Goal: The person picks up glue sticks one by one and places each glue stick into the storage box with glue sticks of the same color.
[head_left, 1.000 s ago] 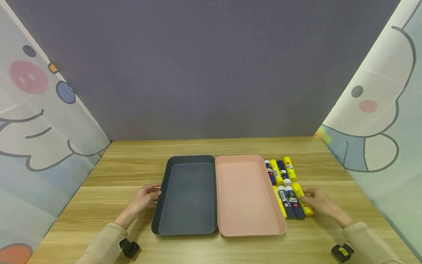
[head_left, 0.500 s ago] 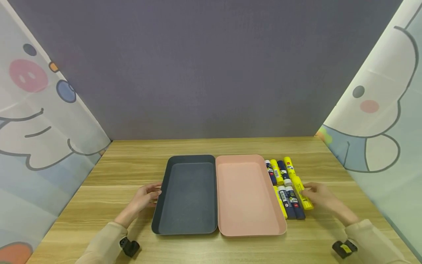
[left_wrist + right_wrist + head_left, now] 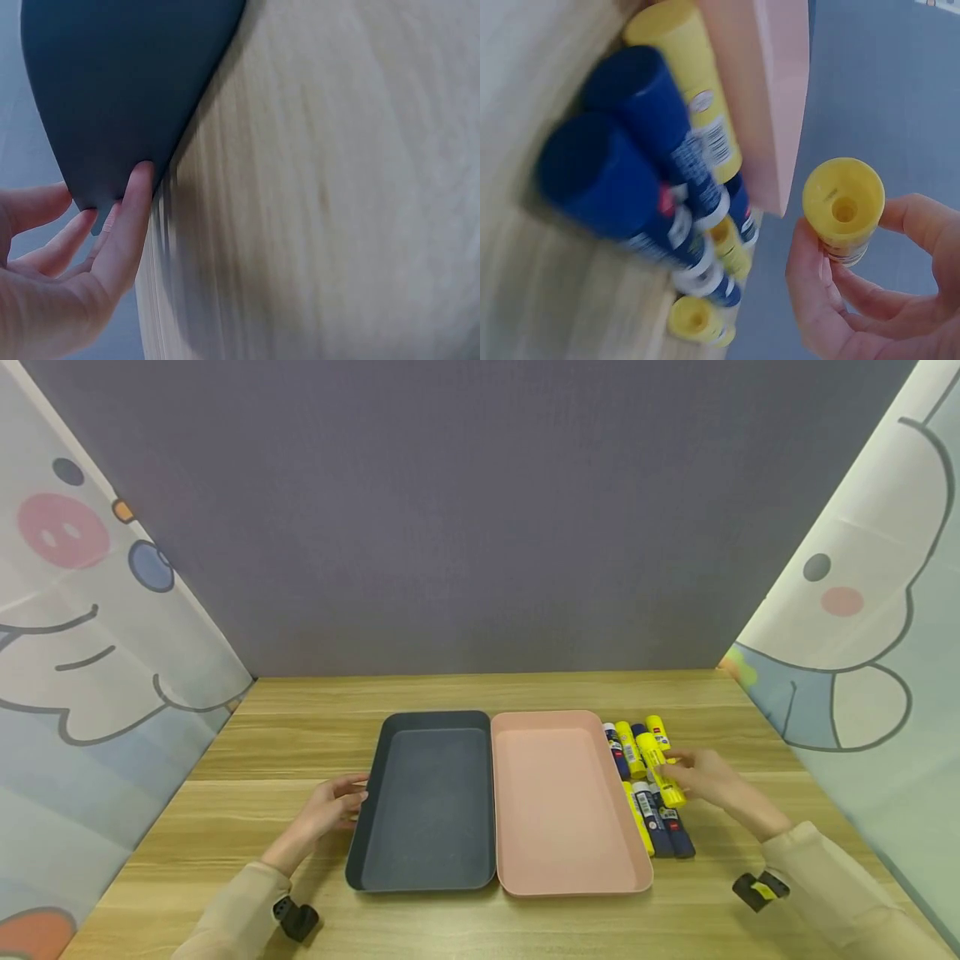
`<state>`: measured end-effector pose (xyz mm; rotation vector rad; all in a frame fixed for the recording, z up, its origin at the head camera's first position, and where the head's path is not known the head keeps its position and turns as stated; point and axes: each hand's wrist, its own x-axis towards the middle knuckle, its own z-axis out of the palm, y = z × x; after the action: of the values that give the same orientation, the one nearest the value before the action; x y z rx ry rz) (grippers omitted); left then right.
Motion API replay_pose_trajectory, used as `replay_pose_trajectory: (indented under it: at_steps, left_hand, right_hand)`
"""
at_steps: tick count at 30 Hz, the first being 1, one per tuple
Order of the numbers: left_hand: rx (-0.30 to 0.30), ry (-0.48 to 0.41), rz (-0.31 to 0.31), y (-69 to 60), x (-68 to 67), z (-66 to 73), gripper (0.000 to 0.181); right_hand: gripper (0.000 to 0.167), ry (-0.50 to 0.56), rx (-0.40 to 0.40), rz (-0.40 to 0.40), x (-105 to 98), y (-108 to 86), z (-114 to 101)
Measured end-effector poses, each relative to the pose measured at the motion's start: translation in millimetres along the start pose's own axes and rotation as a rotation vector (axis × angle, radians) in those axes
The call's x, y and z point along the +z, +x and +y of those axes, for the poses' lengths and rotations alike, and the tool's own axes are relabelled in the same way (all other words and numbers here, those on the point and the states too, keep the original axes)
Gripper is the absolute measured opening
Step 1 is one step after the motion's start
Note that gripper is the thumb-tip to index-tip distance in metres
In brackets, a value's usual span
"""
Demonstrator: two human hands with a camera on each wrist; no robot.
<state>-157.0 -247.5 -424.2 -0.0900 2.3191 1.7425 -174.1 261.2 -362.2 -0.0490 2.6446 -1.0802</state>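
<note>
My right hand [image 3: 708, 778] pinches a yellow glue stick [image 3: 660, 770] between thumb and fingers, raised above the other glue sticks. In the right wrist view, the held stick's hollow round base [image 3: 844, 196] faces the camera. Below it lie two rows of yellow and dark blue glue sticks, among them a yellow one [image 3: 631, 752] and a blue one with a white cap [image 3: 651, 822]. My left hand [image 3: 328, 810] rests against the left side of a dark grey tray [image 3: 420, 818]. In the left wrist view its fingertips [image 3: 141, 176] touch the tray's outer wall and rim.
A pink tray [image 3: 570, 818] stands against the grey tray's right side, with glue sticks close along its own right edge. Both sit on a wooden table [image 3: 315, 718]. A dark panel [image 3: 480, 527] rises behind, and printed cartoon panels flank the table.
My right hand has lifted the yellow glue stick from the right end of the near row and carried it up and leftward over the others. The left hand and both trays stay put.
</note>
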Motion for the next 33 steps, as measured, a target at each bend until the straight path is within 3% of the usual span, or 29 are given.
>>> replay_pose_trajectory:
  at_steps: [12,22,33]
  left_hand:
    - [0.004,0.009,-0.002,-0.5,0.2,-0.1,0.044]
    - [0.000,-0.004,-0.002,-0.2,-0.4,0.1,0.044]
    - [-0.004,-0.004,0.008,-1.2,0.4,1.5,0.044]
  right_hand:
    - [0.060,0.059,-0.060,-0.074,15.4,19.9,-36.3]
    - [0.058,0.155,-0.006,-0.138,29.8,41.4,-56.8]
    - [0.056,0.170,0.029,-0.163,48.6,67.2,-71.2]
